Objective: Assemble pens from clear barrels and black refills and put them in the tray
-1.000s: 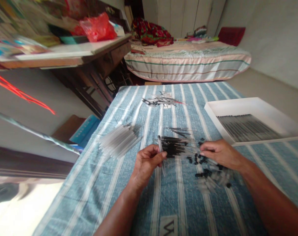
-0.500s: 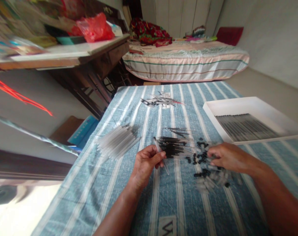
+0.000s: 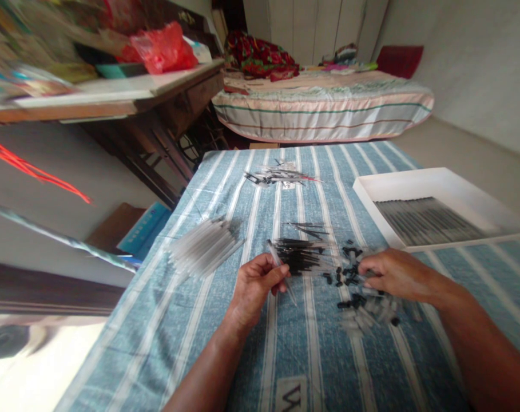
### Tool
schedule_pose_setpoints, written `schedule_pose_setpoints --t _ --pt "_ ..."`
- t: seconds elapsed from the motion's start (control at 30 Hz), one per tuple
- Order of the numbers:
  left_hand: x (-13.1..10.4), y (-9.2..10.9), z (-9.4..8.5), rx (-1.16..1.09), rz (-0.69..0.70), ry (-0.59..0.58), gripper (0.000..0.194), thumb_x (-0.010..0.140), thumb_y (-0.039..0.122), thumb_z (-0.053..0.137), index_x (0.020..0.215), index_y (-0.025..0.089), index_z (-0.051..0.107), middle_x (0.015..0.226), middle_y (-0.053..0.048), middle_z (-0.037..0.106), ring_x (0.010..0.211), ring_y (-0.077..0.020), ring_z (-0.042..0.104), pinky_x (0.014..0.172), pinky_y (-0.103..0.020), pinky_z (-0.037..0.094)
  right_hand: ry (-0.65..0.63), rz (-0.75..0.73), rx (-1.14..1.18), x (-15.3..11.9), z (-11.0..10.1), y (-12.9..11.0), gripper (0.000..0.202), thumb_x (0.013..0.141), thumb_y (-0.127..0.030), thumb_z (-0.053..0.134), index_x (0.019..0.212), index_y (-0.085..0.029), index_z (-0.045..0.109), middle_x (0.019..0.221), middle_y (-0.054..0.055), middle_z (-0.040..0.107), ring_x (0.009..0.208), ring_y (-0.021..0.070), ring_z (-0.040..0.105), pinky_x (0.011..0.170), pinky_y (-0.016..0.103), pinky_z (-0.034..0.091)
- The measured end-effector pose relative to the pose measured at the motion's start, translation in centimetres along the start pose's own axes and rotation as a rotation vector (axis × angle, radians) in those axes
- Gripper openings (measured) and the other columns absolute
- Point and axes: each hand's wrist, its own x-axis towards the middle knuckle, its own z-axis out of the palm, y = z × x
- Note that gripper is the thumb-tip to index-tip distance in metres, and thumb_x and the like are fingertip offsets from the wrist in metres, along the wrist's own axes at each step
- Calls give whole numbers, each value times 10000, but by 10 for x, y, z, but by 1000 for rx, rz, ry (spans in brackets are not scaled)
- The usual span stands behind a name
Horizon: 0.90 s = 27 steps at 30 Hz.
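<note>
My left hand [image 3: 255, 284] is closed round a slim clear pen [image 3: 276, 256] with a dark upper end, tilted with its thin tip pointing down and to the right. Just beyond it lies a bundle of black pen refills [image 3: 301, 256]. My right hand [image 3: 395, 276] reaches into a loose heap of clear pen caps [image 3: 362, 319] and small black plugs [image 3: 349, 274]. Its thumb and fingers are drawn together there, and what they pinch, if anything, is too small and blurred to tell. Left of my left hand rests a stack of clear pen barrels [image 3: 203, 247].
A white box [image 3: 405, 183] at the right holds a row of pens [image 3: 429, 220]. Mixed pen parts [image 3: 281, 176] lie farther back on the striped tablecloth [image 3: 238, 372]. A wooden desk [image 3: 174, 86] stands at the left, and a bed [image 3: 324, 114] is behind the table.
My right hand has shifted very slightly left within the heap. My left hand and the pen have stayed in place.
</note>
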Motion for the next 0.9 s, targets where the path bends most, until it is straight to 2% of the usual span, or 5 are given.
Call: schedule_pose_setpoints --t 0.13,0.23,0.37,0.67,0.9 --pt "0 0 0 -8 -3 -1 148 722 256 699 677 150 606 524 15 589 446 -86 500 456 -201 358 69 -24 -80 3 3 -8 144 796 -225 548 800 -215 691 720 19 694 679 174 626 568 233 314" --pt "0 -1 0 -13 -2 -5 146 720 254 703 676 148 613 541 11 602 444 -82 504 452 -196 358 48 -36 -193 7 9 -18 188 820 -206 519 807 -221 706 811 58 730 773 216 662 593 252 327" --pt "0 0 0 -39 -6 -2 149 710 257 711 669 144 621 542 5 607 443 -83 510 447 -193 362 30 -30 -321 9 17 -28 229 824 -170 483 824 -208 709 777 99 727 720 238 673 561 264 312" --pt "-1 2 1 -83 -32 8 164 691 269 726 650 140 633 505 8 603 422 -78 503 438 -186 359 23 -42 -225 6 19 -16 185 797 -154 503 842 -200 677 793 73 714 726 212 655 581 258 310" --pt "-1 -3 0 -106 -29 -9 165 719 268 712 670 134 631 537 4 615 440 -75 518 445 -183 366 49 -37 -300 9 24 -17 155 750 -128 488 778 -180 631 730 91 690 671 224 635 536 267 253"
